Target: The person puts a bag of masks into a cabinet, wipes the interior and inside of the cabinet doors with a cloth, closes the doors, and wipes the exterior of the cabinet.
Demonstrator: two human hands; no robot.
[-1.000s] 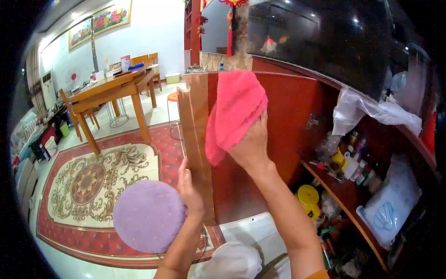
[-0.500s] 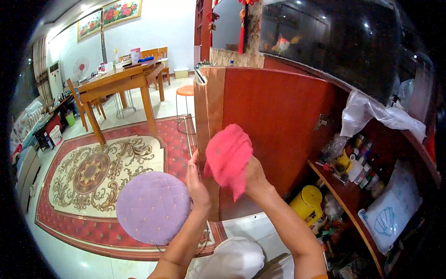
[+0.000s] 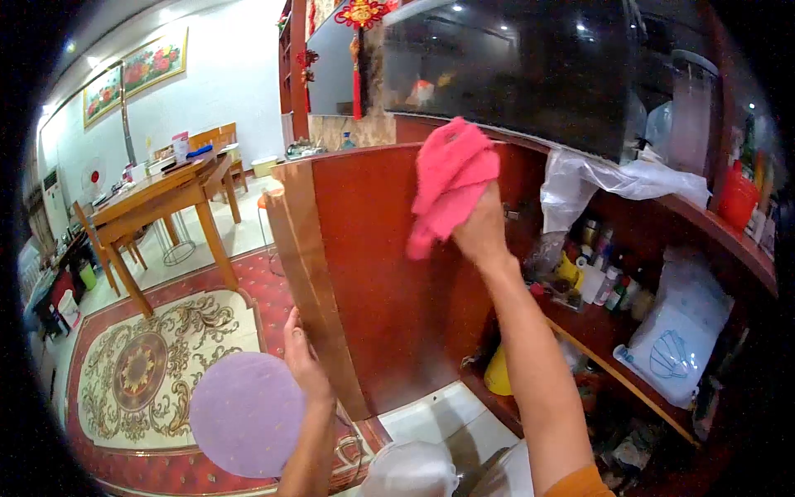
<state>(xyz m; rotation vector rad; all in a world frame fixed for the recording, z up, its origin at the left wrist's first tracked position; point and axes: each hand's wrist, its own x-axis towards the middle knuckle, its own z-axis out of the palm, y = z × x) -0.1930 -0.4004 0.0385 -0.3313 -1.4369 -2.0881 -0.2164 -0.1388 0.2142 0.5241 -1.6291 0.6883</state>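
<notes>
A pink cloth [image 3: 454, 178] is bunched in my right hand [image 3: 484, 228], whose fingers are mostly hidden behind it. The cloth is at the upper part of the dark red inner face of an open cabinet door [image 3: 381, 290]. Lower down, my left hand [image 3: 308, 364] holds the near vertical edge of the door, thumb upright along it and the other fingers partly hidden. Just left of that hand is a round stool with a lilac quilted cover [image 3: 247, 414].
Inside the open cabinet at right, a shelf [image 3: 596, 331] carries bottles and a clear plastic bag [image 3: 679, 331]. A yellow container [image 3: 498, 373] stands below. Above is a fish tank [image 3: 513, 70], with plastic sheeting [image 3: 571, 186] hanging. A wooden table [image 3: 157, 195] stands beyond the patterned rug [image 3: 199, 331].
My right hand has carried the pink cloth upward and across the door, away from its near edge. My left hand stays at the edge. The view has shifted to the right.
</notes>
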